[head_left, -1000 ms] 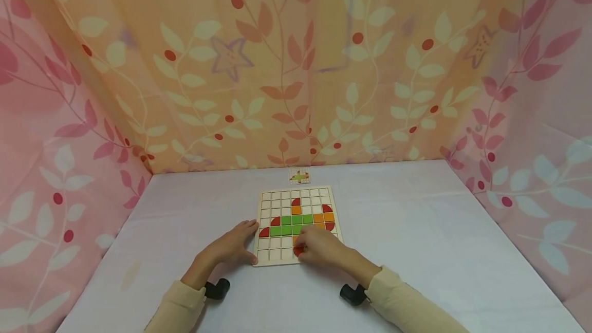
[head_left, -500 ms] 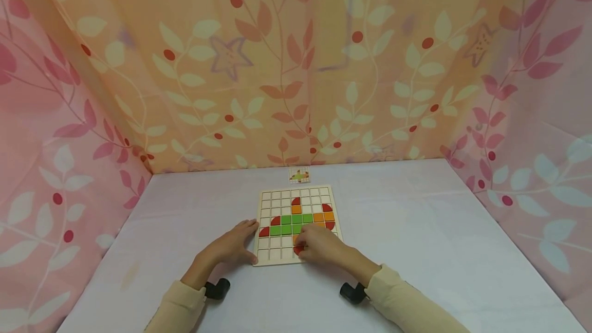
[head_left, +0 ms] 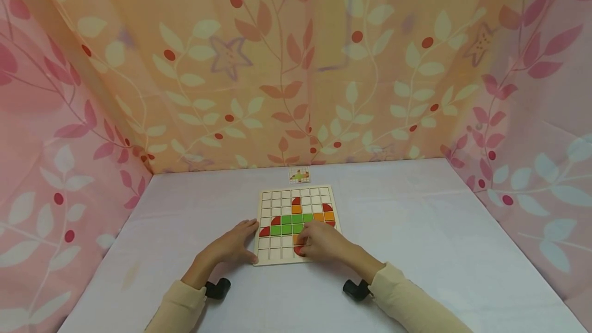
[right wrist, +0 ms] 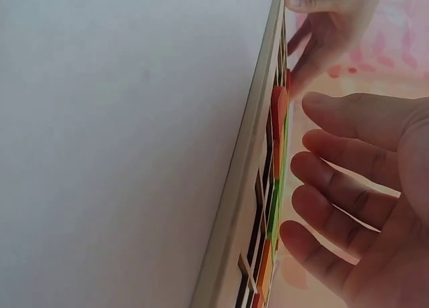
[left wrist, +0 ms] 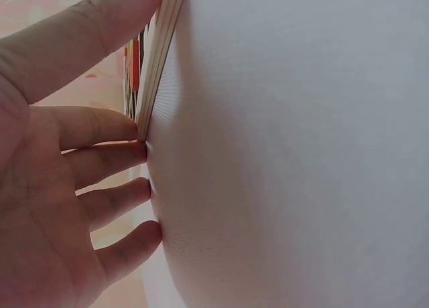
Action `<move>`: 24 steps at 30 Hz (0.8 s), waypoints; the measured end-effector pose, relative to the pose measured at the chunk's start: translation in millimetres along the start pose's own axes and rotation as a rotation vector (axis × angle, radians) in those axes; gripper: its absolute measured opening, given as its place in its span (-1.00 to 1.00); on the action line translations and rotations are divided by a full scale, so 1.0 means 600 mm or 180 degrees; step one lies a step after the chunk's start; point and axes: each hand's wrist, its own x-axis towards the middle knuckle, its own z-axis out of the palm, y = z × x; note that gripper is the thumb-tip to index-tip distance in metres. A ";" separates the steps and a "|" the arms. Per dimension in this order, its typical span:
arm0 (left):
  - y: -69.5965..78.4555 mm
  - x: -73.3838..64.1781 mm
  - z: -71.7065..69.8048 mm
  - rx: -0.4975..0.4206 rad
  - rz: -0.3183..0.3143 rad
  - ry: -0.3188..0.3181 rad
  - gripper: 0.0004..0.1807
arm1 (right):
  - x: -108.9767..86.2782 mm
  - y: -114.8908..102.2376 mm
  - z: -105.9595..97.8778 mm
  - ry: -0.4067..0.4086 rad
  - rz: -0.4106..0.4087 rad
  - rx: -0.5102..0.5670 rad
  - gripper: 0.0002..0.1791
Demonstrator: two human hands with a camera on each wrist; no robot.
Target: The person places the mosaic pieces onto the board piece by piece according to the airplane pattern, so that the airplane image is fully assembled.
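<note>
A wooden grid board (head_left: 275,255) lies on the table, with green, orange and red pieces forming a plane-like pattern. My left hand (head_left: 236,243) rests at its left side; in the left wrist view the thumb and index finger touch the board's edge (left wrist: 161,60), and the other fingertips meet the tabletop. Over the lower right of the board hovers my right hand (head_left: 326,243), hiding some cells. Near its fingertips sits a rounded red piece (head_left: 298,251), below an orange square. In the right wrist view, the right fingers (right wrist: 322,167) are loosely bent and apart from the pieces.
Behind the board lies a small pattern card (head_left: 299,174) showing a similar coloured figure. A white cloth covers the table (head_left: 398,220). Floral curtains (head_left: 296,66) enclose the back and both sides.
My right hand has drawn slightly to the right, baring more of the rounded red piece at the board's lower edge. The left hand stays in place.
</note>
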 end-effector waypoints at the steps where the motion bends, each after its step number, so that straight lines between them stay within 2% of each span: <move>1: 0.000 0.001 0.000 0.0001 0.0000 -0.0001 0.06 | -0.001 0.002 -0.001 0.0002 0.0011 0.0051 -0.83; 10: 0.000 0.007 0.002 0.0009 -0.0005 -0.0010 0.07 | -0.013 0.024 -0.019 0.0012 0.0037 0.0581 -0.75; 13: 0.000 0.007 -0.001 0.0021 0.0006 -0.0012 0.07 | -0.017 0.034 -0.025 0.0071 -0.0052 0.0846 -0.73; 18: -0.004 0.002 -0.003 0.0001 0.0035 -0.0045 0.06 | -0.024 0.050 -0.036 0.0158 -0.0091 0.1317 -0.57; 24: -0.015 0.003 -0.007 -0.0211 -0.0140 0.0012 0.03 | -0.034 0.066 -0.054 0.0277 -0.0043 0.1357 -0.46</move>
